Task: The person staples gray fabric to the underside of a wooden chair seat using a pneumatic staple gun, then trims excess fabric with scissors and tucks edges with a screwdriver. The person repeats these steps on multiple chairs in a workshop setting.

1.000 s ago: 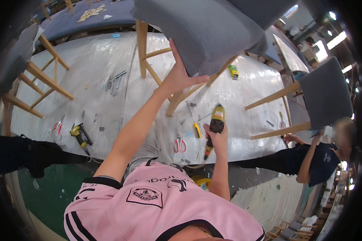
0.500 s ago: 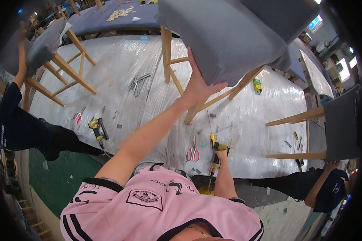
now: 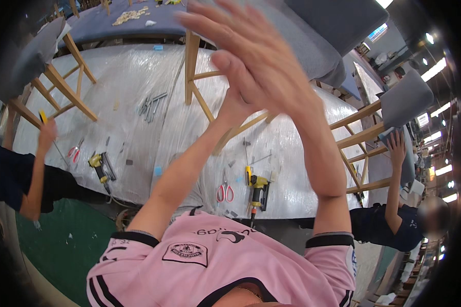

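Both my arms are raised in front of the camera. My right hand (image 3: 256, 56) is open and blurred, fingers spread, in front of a grey padded chair seat (image 3: 317, 46) whose wooden legs (image 3: 192, 61) point down at the table. My left hand (image 3: 231, 105) reaches up beside it and is mostly hidden behind the right one; it seems to lie flat against the seat. A yellow cordless drill (image 3: 258, 187) lies on the plastic-wrapped table (image 3: 133, 77) below my hands, with red-handled scissors (image 3: 225, 193) next to it.
Another yellow tool (image 3: 100, 165) and grey metal parts (image 3: 151, 105) lie on the table. At the left a person's hand (image 3: 47, 134) works near a wooden chair frame (image 3: 61, 87). At the right another person (image 3: 394, 148) holds a grey chair (image 3: 407, 100).
My right hand has let go of the yellow drill, which now lies on the table, and has risen up to the chair seat. The view has swung closer to my hands.
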`<move>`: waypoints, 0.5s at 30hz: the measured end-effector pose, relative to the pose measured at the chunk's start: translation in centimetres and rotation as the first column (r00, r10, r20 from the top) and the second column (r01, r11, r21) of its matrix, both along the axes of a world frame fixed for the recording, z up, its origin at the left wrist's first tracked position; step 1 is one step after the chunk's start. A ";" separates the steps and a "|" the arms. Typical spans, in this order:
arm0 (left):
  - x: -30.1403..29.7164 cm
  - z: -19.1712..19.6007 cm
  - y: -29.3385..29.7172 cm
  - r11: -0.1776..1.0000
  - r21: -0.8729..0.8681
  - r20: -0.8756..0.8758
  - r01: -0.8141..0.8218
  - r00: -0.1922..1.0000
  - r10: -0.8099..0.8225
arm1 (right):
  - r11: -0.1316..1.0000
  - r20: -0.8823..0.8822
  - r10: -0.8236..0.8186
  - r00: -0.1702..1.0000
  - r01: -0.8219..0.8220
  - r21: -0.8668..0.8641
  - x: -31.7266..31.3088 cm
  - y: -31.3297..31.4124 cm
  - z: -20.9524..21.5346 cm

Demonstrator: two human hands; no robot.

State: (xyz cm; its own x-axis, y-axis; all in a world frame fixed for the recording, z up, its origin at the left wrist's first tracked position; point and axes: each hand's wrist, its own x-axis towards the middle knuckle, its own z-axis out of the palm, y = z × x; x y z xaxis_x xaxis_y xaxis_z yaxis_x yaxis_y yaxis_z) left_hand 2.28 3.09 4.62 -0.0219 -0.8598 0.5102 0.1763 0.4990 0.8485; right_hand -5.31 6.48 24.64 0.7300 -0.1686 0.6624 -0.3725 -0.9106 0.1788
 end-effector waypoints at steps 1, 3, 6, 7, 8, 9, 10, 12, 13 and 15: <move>0.1 -0.5 0.1 1.000 -0.027 0.014 -0.007 1.000 0.007 | 0.993 -0.042 -0.109 0.993 0.111 0.039 -0.4 -2.5 -2.9; -0.2 0.1 0.3 0.997 -0.068 -0.003 -0.023 1.000 0.023 | 0.964 -0.031 -0.180 0.983 0.183 0.192 -4.2 -4.8 -4.0; -0.4 -1.2 -0.3 0.997 -0.066 -0.042 -0.026 0.999 0.024 | 0.947 -0.110 -0.265 0.958 0.280 0.158 -4.7 -6.0 -4.2; -0.4 -0.8 0.0 0.998 -0.059 -0.024 -0.022 1.000 0.020 | 0.937 -0.114 -0.345 0.932 0.350 0.024 -5.0 -6.5 -4.2; -0.6 -0.5 0.5 0.999 -0.052 -0.007 -0.014 1.000 0.014 | 0.903 -0.110 -0.426 0.898 0.415 -0.111 -5.3 -7.0 -3.5; -0.6 -0.5 0.8 0.999 -0.045 0.011 -0.004 1.000 0.005 | 0.848 -0.096 -0.504 0.858 0.471 -0.243 -5.4 -6.9 -2.6; 0.0 -0.8 0.4 0.990 -0.102 0.086 -0.093 0.991 0.102 | 0.878 -0.032 -0.444 0.896 0.427 -0.217 -3.1 -4.8 -0.4; 0.9 -1.0 0.0 0.991 -0.107 0.048 -0.080 0.995 0.085 | 0.928 0.048 -0.327 0.944 0.330 -0.174 0.5 -0.5 2.6; 1.0 -1.2 0.4 0.993 -0.099 0.029 -0.057 0.998 0.060 | 0.945 0.063 -0.278 0.959 0.284 -0.161 0.9 0.1 2.8; 1.2 -0.4 0.8 0.999 -0.038 -0.005 0.001 1.000 -0.001 | 0.969 0.009 -0.207 0.978 0.206 -0.134 -1.0 -2.5 -1.3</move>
